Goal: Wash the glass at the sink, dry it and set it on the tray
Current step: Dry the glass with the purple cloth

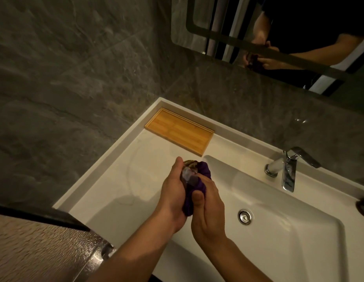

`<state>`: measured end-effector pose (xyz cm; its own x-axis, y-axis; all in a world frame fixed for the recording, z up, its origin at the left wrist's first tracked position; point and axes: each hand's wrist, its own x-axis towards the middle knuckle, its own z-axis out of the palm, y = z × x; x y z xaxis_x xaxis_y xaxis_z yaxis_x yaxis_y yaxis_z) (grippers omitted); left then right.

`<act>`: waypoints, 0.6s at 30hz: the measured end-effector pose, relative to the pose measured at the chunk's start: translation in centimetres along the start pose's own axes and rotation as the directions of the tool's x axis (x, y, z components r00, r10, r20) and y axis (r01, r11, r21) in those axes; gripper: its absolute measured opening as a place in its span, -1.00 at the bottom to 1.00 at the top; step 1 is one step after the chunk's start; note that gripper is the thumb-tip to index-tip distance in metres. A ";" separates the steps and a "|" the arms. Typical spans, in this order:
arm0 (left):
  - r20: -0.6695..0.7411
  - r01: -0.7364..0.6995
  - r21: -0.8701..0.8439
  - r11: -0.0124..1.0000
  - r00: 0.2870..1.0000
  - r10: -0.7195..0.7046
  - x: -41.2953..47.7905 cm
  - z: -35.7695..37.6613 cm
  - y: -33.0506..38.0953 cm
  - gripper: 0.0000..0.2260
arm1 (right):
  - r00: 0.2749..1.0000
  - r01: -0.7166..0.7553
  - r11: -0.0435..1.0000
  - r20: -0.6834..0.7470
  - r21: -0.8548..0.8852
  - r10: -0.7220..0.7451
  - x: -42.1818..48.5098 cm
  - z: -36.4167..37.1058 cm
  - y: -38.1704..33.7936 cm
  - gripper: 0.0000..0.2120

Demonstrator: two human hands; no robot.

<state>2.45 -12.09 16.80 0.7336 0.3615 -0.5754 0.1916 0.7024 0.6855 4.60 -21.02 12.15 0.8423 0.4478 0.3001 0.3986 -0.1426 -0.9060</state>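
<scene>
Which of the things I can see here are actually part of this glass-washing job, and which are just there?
Part of the job:
glass, held in the left hand
purple cloth, worked by the right hand
bamboo tray, nothing on it
sink
tap, no water running

Just there:
mirror
dark object at the right edge

Two bare forearms entered from the lower edge, below the sink [278, 251], with no sleeves, watch or rings visible on either. The left hand [173, 192] and the right hand [207, 208] were uncovered, with short nails. In the mirror [278, 37] above the sink, the person's reflection wore a dark short-sleeved top, its sleeves ending above the elbows, and dark trousers with a white stripe down the side.
</scene>
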 end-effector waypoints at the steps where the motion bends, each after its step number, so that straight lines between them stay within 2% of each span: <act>1: 0.003 -0.124 0.103 0.987 0.992 0.125 -0.1 0.2 -0.5 -0.56 | 0.996 -0.081 0.995 -0.028 0.062 0.083 -0.2 0.1 -0.6 -0.49; 3: 0.065 -0.404 0.304 0.863 0.912 0.405 0.2 0.3 -1.5 -0.63 | 0.968 -0.226 0.950 -0.063 0.215 0.245 -0.2 0.1 -1.9 -0.50; 4: 0.122 -0.498 0.364 0.787 0.863 0.490 0.4 0.1 -2.0 -0.59 | 0.949 -0.283 0.918 -0.061 0.276 0.311 0.1 -0.1 -2.4 -0.52; 6: 0.220 -0.560 0.443 0.701 0.825 0.520 1.0 -0.5 -2.5 -0.44 | 0.913 -0.370 0.858 -0.030 0.356 0.406 0.6 -0.6 -3.0 -0.58; 8: 0.237 -0.496 0.406 0.768 0.868 0.436 0.9 -0.5 -2.1 -0.40 | 0.924 -0.344 0.871 -0.038 0.350 0.380 0.8 -0.9 -3.1 -0.56; 9: 0.211 -0.424 0.325 0.845 0.904 0.372 0.6 -0.3 -1.6 -0.41 | 0.940 -0.300 0.902 -0.065 0.309 0.334 0.6 -0.8 -2.8 -0.51; 11: 0.168 -0.171 0.090 0.981 0.974 0.155 0.3 -0.1 0.0 -0.45 | 0.975 -0.186 0.967 -0.090 0.173 0.204 -0.1 -0.4 -1.7 -0.51; 13: 0.142 0.048 -0.073 0.996 0.989 -0.037 0.7 -0.4 0.9 -0.47 | 0.996 -0.072 0.997 -0.041 0.024 0.073 -0.6 -0.4 -0.8 -0.56; 16: 0.063 0.133 -0.107 0.985 0.990 -0.127 1.1 -0.6 0.9 -0.47 | 0.995 0.099 0.994 0.034 -0.046 -0.098 -0.3 -0.8 0.0 -0.54; 18: 0.045 0.131 -0.077 0.988 0.991 -0.127 0.7 -0.2 0.7 -0.42 | 0.995 0.096 0.994 0.036 -0.047 -0.094 -0.3 -0.8 0.0 -0.53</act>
<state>2.94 -11.25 16.76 0.7316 0.2412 -0.6376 0.2350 0.7887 0.5681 4.68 -21.81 12.29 0.7876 0.4905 0.3729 0.4940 -0.1409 -0.8580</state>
